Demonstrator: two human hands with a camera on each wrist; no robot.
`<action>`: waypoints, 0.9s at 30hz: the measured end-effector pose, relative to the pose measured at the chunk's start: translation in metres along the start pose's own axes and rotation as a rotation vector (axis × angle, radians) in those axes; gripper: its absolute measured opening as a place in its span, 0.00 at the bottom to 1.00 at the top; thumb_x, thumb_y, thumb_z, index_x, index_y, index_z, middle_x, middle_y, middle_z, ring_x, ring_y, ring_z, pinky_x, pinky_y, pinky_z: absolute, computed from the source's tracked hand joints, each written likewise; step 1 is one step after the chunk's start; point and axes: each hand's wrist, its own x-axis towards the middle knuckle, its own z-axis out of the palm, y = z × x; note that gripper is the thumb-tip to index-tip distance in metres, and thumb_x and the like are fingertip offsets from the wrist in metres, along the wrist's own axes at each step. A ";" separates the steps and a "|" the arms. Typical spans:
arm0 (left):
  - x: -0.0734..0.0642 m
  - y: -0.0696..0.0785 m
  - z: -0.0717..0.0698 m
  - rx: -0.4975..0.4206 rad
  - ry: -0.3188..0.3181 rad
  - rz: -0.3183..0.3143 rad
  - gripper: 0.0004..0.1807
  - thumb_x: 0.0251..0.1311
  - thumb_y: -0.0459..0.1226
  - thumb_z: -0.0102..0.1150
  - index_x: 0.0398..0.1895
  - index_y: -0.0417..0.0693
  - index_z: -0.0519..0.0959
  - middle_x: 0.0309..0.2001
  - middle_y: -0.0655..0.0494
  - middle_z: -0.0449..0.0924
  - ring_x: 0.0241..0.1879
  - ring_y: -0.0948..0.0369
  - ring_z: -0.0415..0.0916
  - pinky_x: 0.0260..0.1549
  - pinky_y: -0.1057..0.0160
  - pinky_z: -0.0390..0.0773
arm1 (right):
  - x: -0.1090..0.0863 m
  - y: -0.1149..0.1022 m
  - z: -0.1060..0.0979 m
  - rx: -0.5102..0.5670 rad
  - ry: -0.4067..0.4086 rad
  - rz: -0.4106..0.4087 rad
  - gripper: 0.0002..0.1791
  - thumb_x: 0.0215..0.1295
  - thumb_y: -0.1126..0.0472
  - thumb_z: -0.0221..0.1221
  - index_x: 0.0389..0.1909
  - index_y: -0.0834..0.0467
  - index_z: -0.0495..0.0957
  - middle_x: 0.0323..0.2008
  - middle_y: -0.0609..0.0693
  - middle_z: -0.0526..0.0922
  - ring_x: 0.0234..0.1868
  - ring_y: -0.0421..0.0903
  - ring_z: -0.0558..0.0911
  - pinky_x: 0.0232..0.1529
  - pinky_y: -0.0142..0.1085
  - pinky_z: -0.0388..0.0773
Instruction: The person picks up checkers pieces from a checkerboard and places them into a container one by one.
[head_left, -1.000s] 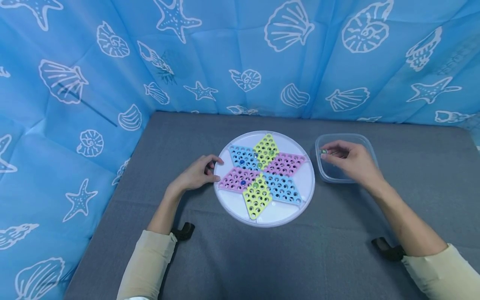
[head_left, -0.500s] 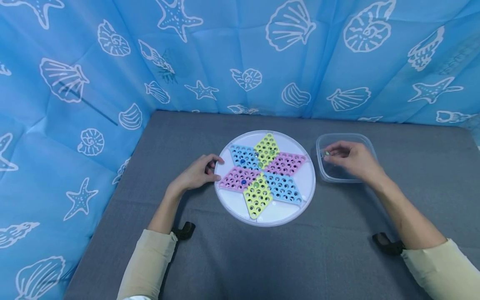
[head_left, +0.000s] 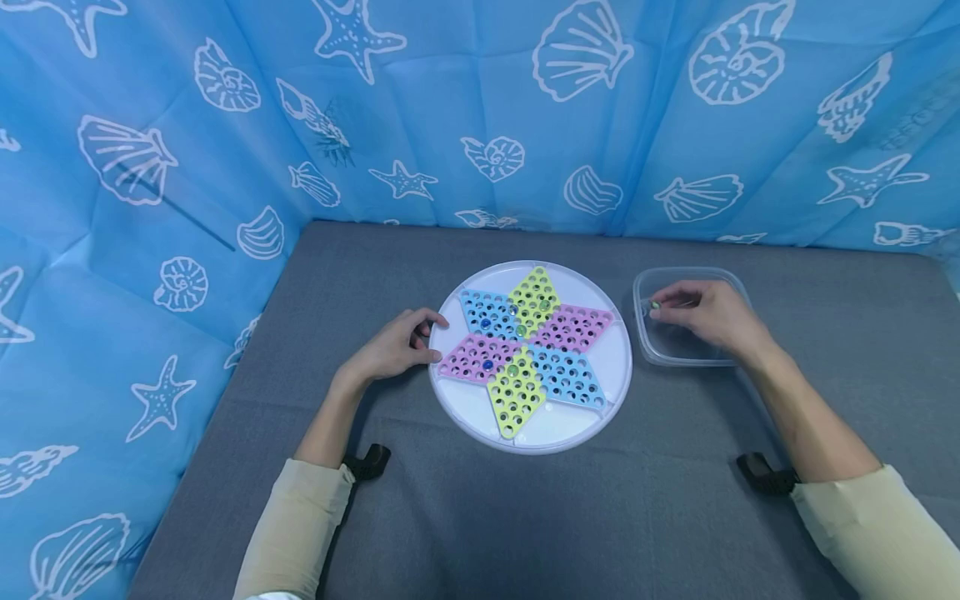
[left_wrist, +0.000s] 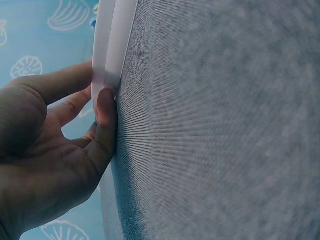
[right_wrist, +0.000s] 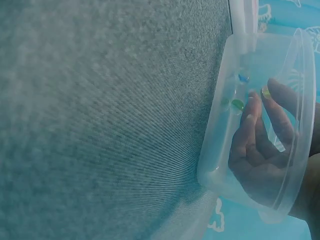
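My right hand (head_left: 716,315) is over the clear plastic container (head_left: 690,360) and pinches a green marble (head_left: 656,305) between thumb and forefinger. Through the container's wall, the right wrist view shows that marble (right_wrist: 265,93) at the fingertips. A blue marble (right_wrist: 243,78) and another green one (right_wrist: 237,105) lie lower inside. My left hand (head_left: 390,344) holds the left rim of the round white Chinese checkers board (head_left: 566,427). In the left wrist view its fingertips meet the board's rim (left_wrist: 112,45). Blue marbles (head_left: 488,365) and green marbles (head_left: 513,371) sit in the board's holes.
A grey cloth (head_left: 525,525) covers the table under the board and container. Blue curtains (head_left: 442,92) with shell prints hang behind and to the left. The container stands just right of the board.
My right hand has shifted slightly to the right over the container, still pinching the green marble. My left hand and the board have hardly moved.
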 end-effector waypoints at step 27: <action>-0.001 0.003 0.001 -0.006 0.002 -0.019 0.23 0.61 0.31 0.66 0.59 0.44 0.73 0.43 0.46 0.64 0.36 0.55 0.67 0.39 0.57 0.67 | 0.021 0.004 0.004 -0.108 -0.037 0.191 0.28 0.66 0.44 0.62 0.58 0.59 0.79 0.52 0.65 0.77 0.46 0.57 0.74 0.41 0.46 0.68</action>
